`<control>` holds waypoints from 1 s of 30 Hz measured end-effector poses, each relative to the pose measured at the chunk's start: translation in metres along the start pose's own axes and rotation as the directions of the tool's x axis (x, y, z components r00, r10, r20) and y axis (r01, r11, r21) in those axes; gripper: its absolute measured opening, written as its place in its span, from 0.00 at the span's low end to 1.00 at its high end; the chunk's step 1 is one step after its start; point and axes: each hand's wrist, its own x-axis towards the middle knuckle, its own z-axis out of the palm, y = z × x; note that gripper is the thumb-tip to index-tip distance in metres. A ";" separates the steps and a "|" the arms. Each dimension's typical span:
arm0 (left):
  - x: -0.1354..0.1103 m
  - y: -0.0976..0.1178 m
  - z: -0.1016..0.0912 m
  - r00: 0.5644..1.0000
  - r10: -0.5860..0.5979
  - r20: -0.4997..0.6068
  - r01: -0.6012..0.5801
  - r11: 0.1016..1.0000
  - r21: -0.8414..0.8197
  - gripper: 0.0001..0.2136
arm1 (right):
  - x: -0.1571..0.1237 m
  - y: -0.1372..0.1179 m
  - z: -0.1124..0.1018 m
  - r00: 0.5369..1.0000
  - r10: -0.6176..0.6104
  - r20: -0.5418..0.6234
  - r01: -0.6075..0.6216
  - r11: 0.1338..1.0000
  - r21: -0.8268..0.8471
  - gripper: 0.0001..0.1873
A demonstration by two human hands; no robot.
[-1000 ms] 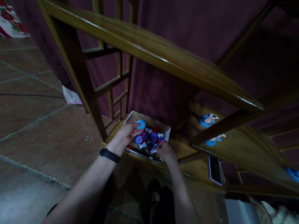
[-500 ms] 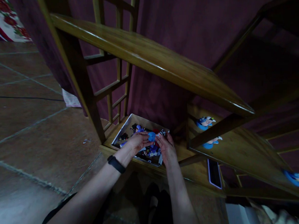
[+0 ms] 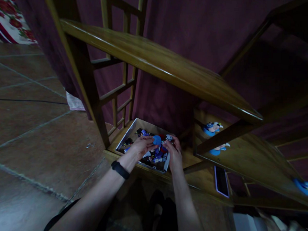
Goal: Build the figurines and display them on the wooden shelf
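Above an open cardboard box [image 3: 166, 166], my left hand [image 3: 141, 146] pinches a round blue base [image 3: 157, 140] at its fingertips. My right hand [image 3: 175, 154] is closed on a small figurine [image 3: 169, 138], pale and dark, just right of the blue base. I cannot tell whether figurine and base touch. Inside the box lie several more small figurines [image 3: 157, 157] in purple, black and white, partly hidden by my hands. A black band [image 3: 120, 169] circles my left wrist.
The box stands on the low board [image 3: 189, 158] of a wooden shelf unit. A thick upper plank [image 3: 157, 57] crosses above my hands. On the right shelf stand figurines on blue bases [image 3: 212, 129], parted by a wooden post. A phone [image 3: 221, 181] lies below them.
My right hand has shifted slightly right with the figurine, away from the blue base, and its fingers have curled more. The left hand holds nearly the same place.
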 end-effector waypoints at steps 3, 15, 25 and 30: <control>0.002 0.002 -0.002 1.000 0.010 0.002 -0.010 1.000 0.007 0.04 | -0.001 -0.003 -0.002 0.998 0.019 0.063 -0.012 0.993 -0.121 0.17; 0.006 -0.003 -0.007 0.996 0.084 0.018 -0.085 0.995 0.044 0.06 | -0.005 -0.007 0.004 0.977 -0.161 0.136 0.211 0.767 -0.606 0.11; -0.001 -0.006 0.000 0.990 0.113 0.085 -0.124 0.982 0.144 0.08 | -0.005 -0.001 0.004 0.955 -0.249 0.162 0.294 0.723 -0.625 0.11; 0.001 -0.009 -0.001 0.991 0.124 0.050 -0.130 0.980 0.149 0.09 | -0.004 0.001 0.003 0.956 -0.248 0.158 0.290 0.719 -0.632 0.12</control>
